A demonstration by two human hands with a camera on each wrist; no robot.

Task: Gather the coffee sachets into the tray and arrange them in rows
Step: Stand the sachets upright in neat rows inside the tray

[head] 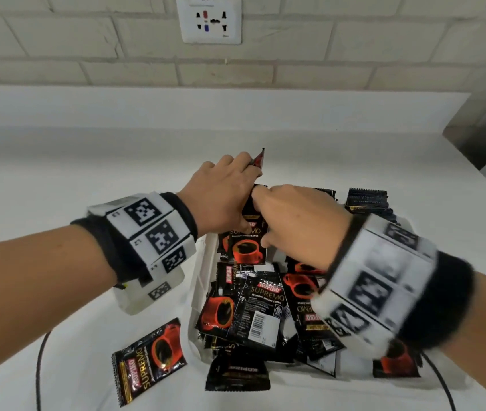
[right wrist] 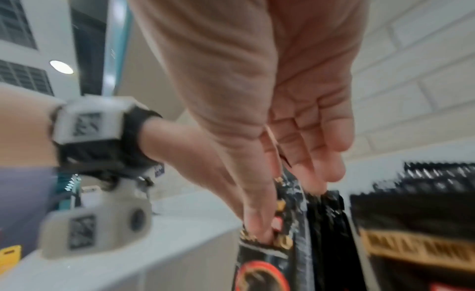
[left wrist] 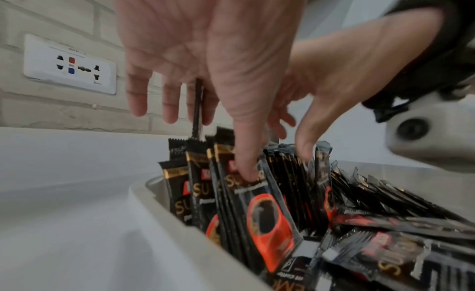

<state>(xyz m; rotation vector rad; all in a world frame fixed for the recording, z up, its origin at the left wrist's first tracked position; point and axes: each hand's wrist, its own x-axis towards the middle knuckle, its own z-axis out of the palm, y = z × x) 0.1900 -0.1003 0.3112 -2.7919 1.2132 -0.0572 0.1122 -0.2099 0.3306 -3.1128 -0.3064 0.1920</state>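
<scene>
Left hand (head: 224, 197) pinches upright Kopiko sachets (head: 247, 238) standing at the tray's (head: 203, 262) far-left corner; right hand (head: 295, 221), fingers curled, grips the same bundle from its right side.

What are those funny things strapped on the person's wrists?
Each bare wrist wears a black band carrying white blocks printed with black square codes. The left wrist's blocks look sharp, the right wrist's blurred. A pale camera pod with a round dark lens hangs beneath. No sleeves show.

We see even, bright light; right hand (head: 295, 221) and its wristband motion-blurred; wrist views soft, bowed at edges.
</scene>
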